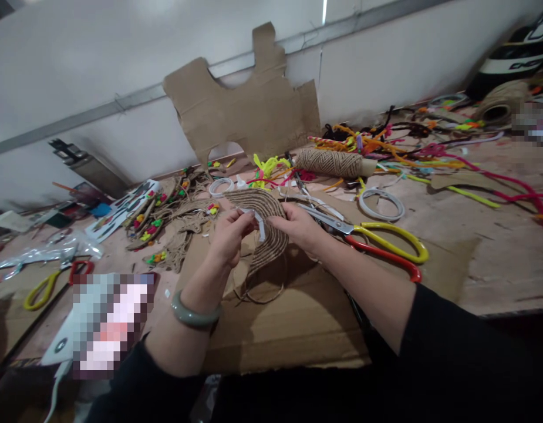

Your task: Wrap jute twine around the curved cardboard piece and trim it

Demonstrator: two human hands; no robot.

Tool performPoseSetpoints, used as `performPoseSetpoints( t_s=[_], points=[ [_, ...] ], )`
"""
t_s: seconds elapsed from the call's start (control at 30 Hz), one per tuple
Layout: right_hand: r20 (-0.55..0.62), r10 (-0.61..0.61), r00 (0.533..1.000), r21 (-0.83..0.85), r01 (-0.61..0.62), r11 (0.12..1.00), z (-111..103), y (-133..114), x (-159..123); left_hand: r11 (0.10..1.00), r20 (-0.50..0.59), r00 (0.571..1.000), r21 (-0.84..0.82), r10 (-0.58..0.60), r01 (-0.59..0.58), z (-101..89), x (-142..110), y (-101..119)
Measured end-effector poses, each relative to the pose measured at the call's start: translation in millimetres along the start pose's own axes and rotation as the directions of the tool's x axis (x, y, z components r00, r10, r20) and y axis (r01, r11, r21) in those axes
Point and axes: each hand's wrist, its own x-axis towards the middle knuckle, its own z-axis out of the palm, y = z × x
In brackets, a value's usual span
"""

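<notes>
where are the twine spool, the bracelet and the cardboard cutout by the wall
twine spool (328, 163): head view, on its wound twine
bracelet (195, 315): head view, on its front band
cardboard cutout (242, 111): head view, on its middle

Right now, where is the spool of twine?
In the head view, the spool of twine lies right of centre, beyond the hands, just in front of the cut cardboard.

Cardboard cutout (245, 111) leaning on wall (350, 82); twine spool (330, 163) lying near its foot, bright cords (390, 151) strewn to the right. Nearer: tape ring (382, 216), with scissors (347, 228) just beside it, one handle yellow, one red. Left side: second scissors (65, 265) near a white device (62, 343) with cable; printed sheet (121, 212) beside twine shapes (150, 220) bearing coloured bits.
</notes>
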Motion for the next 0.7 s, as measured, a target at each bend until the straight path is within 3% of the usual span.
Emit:
performPoseSetpoints(
  t_s=[0.43,0.7],
  points=[
    [-0.013,0.094,0.995,0.141,-0.091,0.986,2.4,-7.8,-3.3,0.995,0.081,0.995,-0.075,-0.059,0.065,0.9,-1.9,-4.9],
    [0.046,0.234,0.971,0.230,-0.238,0.944,0.3,-17.1,-5.3,0.999,0.094,0.996,-0.053,-0.001,0.006,-1.5,0.4,-6.6]
  ],
)
